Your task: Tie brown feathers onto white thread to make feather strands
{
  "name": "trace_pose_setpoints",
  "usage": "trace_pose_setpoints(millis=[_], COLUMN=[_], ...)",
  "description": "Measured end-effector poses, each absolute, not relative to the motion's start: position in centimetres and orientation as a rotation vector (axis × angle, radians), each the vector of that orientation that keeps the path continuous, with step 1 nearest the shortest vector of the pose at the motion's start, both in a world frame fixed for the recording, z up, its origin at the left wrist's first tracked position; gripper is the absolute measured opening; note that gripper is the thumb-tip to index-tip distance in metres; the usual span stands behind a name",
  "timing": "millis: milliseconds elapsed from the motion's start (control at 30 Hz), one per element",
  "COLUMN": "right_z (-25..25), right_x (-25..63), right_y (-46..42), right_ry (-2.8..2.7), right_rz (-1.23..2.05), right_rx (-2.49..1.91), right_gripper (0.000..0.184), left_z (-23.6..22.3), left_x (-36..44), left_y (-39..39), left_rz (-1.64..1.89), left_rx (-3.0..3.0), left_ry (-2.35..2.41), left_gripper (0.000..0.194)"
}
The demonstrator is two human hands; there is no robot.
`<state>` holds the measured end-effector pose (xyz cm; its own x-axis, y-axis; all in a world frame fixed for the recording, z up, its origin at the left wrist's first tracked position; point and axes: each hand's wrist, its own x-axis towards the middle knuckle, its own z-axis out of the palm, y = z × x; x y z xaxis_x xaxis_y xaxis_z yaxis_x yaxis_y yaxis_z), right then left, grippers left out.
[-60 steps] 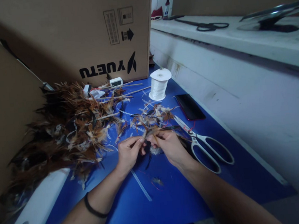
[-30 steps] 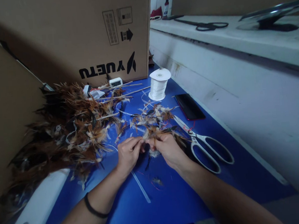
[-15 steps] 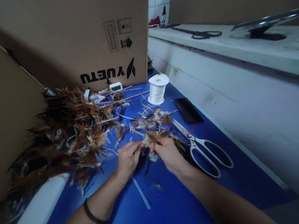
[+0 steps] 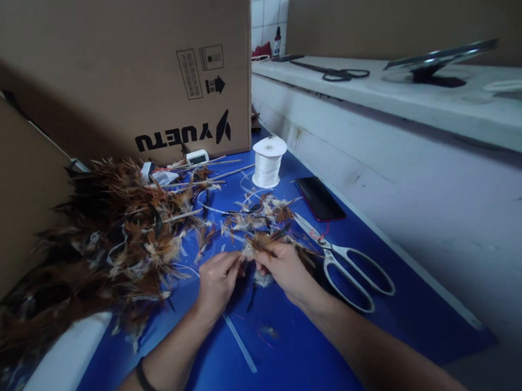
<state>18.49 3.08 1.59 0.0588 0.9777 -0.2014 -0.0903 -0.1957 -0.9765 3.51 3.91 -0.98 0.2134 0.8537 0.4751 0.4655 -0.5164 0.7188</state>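
My left hand point(image 4: 216, 282) and my right hand point(image 4: 284, 271) meet over the blue table mat point(image 4: 299, 353), both pinched shut on a small bunch of brown feathers point(image 4: 264, 243). The fingertips of the two hands almost touch at the bunch's base. Beyond the hands lie loose feathers point(image 4: 257, 213). A large heap of brown and black feathers point(image 4: 95, 255) spreads to the left. White-handled scissors point(image 4: 346, 267) lie just right of my right hand. A spool of white thread point(image 4: 266, 162) stands further back.
A big cardboard box point(image 4: 145, 66) stands at the back, another cardboard panel point(image 4: 5, 189) at the left. A dark phone point(image 4: 319, 197) lies near the spool. A white device point(image 4: 54, 377) sits front left. A raised white ledge point(image 4: 392, 97) with dark scissors point(image 4: 333, 73) runs along the right.
The view has tipped up and shifted, so everything sits a little lower and to the left. Both hands stay pinched on the feather bunch, working it slightly.
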Motion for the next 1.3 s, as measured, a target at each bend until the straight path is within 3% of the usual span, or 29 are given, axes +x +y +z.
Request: trace_pose_setpoints(millis=[267, 667, 900, 1300], right_z=[1.5, 2.2, 2.3, 3.4], right_x=[18.9, 20.0, 21.2, 23.2], right_y=[3.2, 3.3, 4.3, 4.9], right_ry=[-1.152, -1.277, -1.139, -1.176], right_rz=[1.232, 1.064, 0.963, 0.798], right_rx=[-1.366, -1.259, -1.244, -1.35], right_gripper=[0.026, 0.024, 0.02, 0.02], left_z=[-1.3, -1.2, -1.4, -1.8], left_x=[3.4, 3.3, 3.2, 2.9], left_y=[4.2, 4.9, 5.8, 6.3], left_rz=[1.221, 1.177, 1.338, 1.4], left_rx=[2.163, 1.507, 1.053, 0.903], left_ry=[1.225, 1.218, 1.117, 1.013], left_gripper=[0.016, 0.021, 0.021, 0.02])
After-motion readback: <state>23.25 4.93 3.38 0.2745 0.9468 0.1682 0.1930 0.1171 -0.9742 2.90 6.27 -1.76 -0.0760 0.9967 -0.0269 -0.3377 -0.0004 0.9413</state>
